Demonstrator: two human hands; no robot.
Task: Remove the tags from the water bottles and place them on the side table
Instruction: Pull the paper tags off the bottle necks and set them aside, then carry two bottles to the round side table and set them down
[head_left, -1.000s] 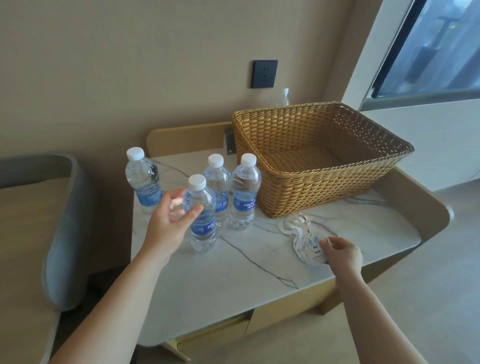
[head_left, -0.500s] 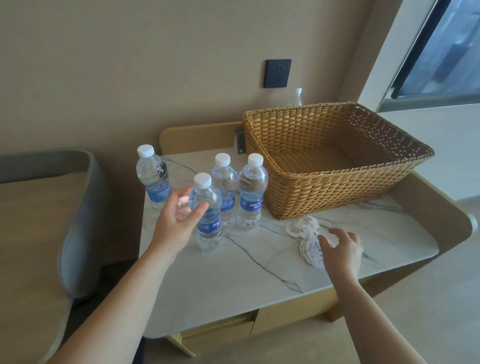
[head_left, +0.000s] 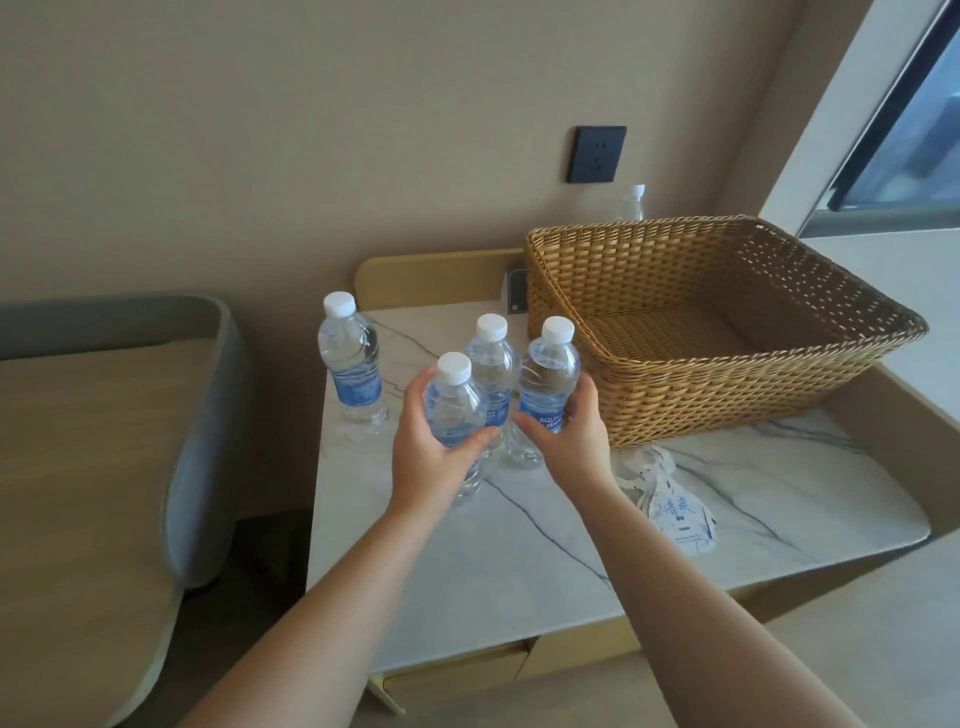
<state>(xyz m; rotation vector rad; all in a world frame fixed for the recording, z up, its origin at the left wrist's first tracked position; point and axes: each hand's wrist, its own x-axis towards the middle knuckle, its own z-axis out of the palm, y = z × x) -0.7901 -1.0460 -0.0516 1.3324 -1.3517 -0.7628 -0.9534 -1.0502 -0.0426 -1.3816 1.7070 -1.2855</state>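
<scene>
Head view. Your left hand (head_left: 431, 447) has its grip wrapped around the nearest water bottle (head_left: 453, 415), thumb across the front at the label and fingers curled behind. Your right hand (head_left: 569, 434) has its grip curled on the right-hand bottle (head_left: 548, 395), thumb at the blue label, fingers round the far side. Both bottles are upright on the marble tabletop (head_left: 519, 561); a third bottle (head_left: 491, 374) stands just behind and between them, touching or nearly so. A fourth bottle (head_left: 353, 364) stands apart to the left, near the tabletop's left edge. All four caps are on, and no tag shows on any neck.

The removed tags (head_left: 675, 512) lie in a loose white pile on the tabletop, right of your right forearm and just in front of the wicker basket (head_left: 727, 395). The basket fills the rear right of the tabletop; its near wall stands just beside your right hand, so room on that side is tight.

Open marble runs from the bottles toward you as far as the front edge, and along the strip before the tags to the right edge. A raised wooden rim (head_left: 436, 275) borders the back and right side. Left of the tabletop, beyond a gap, lies a bed (head_left: 78, 467) with a grey padded frame. Another bottle (head_left: 631, 202) stands behind the basket, below a dark wall socket (head_left: 596, 154).
</scene>
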